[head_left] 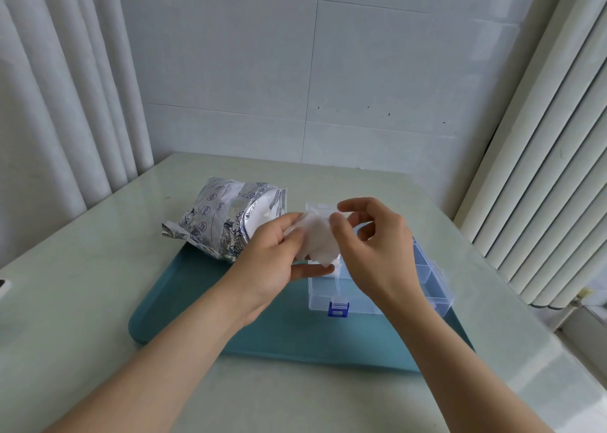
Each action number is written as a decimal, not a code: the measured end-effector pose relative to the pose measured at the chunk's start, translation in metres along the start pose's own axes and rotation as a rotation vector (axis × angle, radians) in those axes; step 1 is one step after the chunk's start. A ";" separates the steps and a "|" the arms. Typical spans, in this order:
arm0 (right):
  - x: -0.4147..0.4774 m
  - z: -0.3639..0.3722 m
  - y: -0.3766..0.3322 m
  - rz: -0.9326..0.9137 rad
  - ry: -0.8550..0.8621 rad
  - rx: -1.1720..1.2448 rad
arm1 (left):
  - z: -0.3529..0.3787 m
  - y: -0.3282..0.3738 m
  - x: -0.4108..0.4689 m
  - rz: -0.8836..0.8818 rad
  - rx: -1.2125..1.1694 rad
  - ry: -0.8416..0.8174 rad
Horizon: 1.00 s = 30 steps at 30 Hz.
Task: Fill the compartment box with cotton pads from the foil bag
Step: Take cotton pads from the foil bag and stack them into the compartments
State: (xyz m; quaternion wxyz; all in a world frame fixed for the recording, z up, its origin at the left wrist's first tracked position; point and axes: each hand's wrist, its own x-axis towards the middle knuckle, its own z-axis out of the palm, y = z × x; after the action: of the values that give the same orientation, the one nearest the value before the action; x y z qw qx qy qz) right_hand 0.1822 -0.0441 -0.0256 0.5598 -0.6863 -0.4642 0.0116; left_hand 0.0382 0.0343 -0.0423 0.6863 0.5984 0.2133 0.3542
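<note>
One foil bag point(216, 222) lay on its side at the far-left corner of one teal tray point(184, 301), partly over the tabletop point(82, 301). Its silver face carried blue printed icons and the one legible word "Date:"; no brand name could be read. Its mouth faced right, open, with white contents showing inside.

One clear compartment box point(328, 293) stood on the right part of the tray, lid open. One blue latch point(338, 309) was plain on its near wall. Several dividers showed at its right side, but the hands hid the rest.

The cotton pads point(317, 238) were held above the box as a white bunch; their number could not be counted. The left hand point(272, 261) pinched the bunch's left side between thumb and fingers. The right hand point(377, 252) pinched its upper right edge with thumb and forefinger, the other fingers loosely curled.
</note>
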 end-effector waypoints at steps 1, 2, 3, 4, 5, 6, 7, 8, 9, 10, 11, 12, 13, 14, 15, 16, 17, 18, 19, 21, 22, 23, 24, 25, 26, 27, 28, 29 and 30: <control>0.002 -0.003 0.001 0.039 -0.017 0.021 | -0.001 0.000 0.001 0.006 -0.005 0.029; 0.003 -0.005 0.001 0.072 -0.066 0.046 | -0.002 0.001 0.002 0.012 -0.010 0.049; 0.004 -0.007 0.002 0.099 -0.132 0.075 | -0.003 0.001 0.002 0.019 -0.016 0.061; 0.003 -0.009 0.001 0.117 -0.193 0.107 | -0.004 0.001 0.002 0.026 -0.016 0.073; 0.003 -0.009 0.001 0.127 -0.231 0.138 | -0.004 0.001 0.002 0.033 -0.008 0.089; 0.003 -0.009 0.001 0.130 -0.242 0.163 | -0.004 0.001 0.002 0.038 0.006 0.114; 0.004 -0.009 0.001 0.128 -0.226 0.183 | -0.004 0.001 0.003 0.039 0.017 0.141; 0.004 -0.008 0.002 0.122 -0.190 0.199 | -0.004 0.001 0.002 0.037 0.022 0.167; 0.005 -0.007 0.003 0.115 -0.137 0.208 | -0.003 0.001 0.002 0.034 0.017 0.180; 0.006 -0.006 0.004 0.112 -0.080 0.216 | -0.003 0.002 0.002 0.035 0.010 0.185; 0.007 -0.006 0.004 0.114 -0.028 0.229 | -0.004 0.002 0.002 0.038 0.004 0.188; 0.007 -0.007 0.003 0.115 0.014 0.254 | -0.004 0.002 0.002 0.041 0.002 0.195; 0.007 -0.008 0.002 0.110 0.036 0.289 | -0.004 0.002 0.002 0.042 -0.001 0.207; 0.007 -0.009 0.000 0.097 0.030 0.325 | -0.004 0.002 0.002 0.038 -0.011 0.215; 0.007 -0.009 -0.001 0.078 -0.002 0.352 | -0.004 0.002 0.003 0.027 -0.032 0.219; 0.006 -0.008 -0.002 0.052 -0.049 0.359 | -0.004 0.002 0.004 0.010 -0.069 0.216; 0.005 -0.006 -0.002 0.021 -0.098 0.338 | -0.003 0.002 0.004 -0.014 -0.118 0.209; 0.004 -0.004 -0.002 -0.013 -0.134 0.295 | -0.001 0.003 0.004 -0.042 -0.169 0.199; 0.003 -0.001 -0.001 -0.041 -0.151 0.247 | 0.002 0.004 0.004 -0.074 -0.213 0.187; 0.002 0.002 0.002 -0.065 -0.153 0.178 | 0.006 0.006 0.003 -0.125 -0.271 0.161; 0.002 0.003 0.003 -0.071 -0.150 0.151 | 0.008 0.007 0.001 -0.142 -0.292 0.144; 0.001 0.003 0.003 -0.083 -0.146 0.125 | 0.009 0.008 0.000 -0.152 -0.304 0.129; 0.001 0.002 0.002 -0.097 -0.137 0.103 | 0.010 0.008 0.000 -0.156 -0.301 0.115; 0.001 0.002 0.001 -0.107 -0.120 0.088 | 0.010 0.008 0.000 -0.157 -0.285 0.110; 0.002 0.001 0.000 -0.112 -0.098 0.082 | 0.011 0.007 0.000 -0.158 -0.265 0.112; 0.003 0.001 -0.001 -0.115 -0.077 0.074 | 0.010 0.007 0.000 -0.156 -0.251 0.115; 0.003 0.000 -0.001 -0.120 -0.060 0.055 | 0.011 0.006 -0.001 -0.153 -0.244 0.117; 0.003 0.000 -0.002 -0.125 -0.048 0.030 | 0.012 0.007 -0.002 -0.148 -0.243 0.113; 0.003 0.000 -0.002 -0.129 -0.041 0.004 | 0.013 0.008 -0.003 -0.142 -0.246 0.105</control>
State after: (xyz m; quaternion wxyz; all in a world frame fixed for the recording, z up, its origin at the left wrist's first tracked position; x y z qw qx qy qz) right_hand 0.1827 -0.0421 -0.0225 0.5510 -0.6535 -0.5190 -0.0095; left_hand 0.0436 0.0236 -0.0322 0.7655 0.4739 0.2456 0.3592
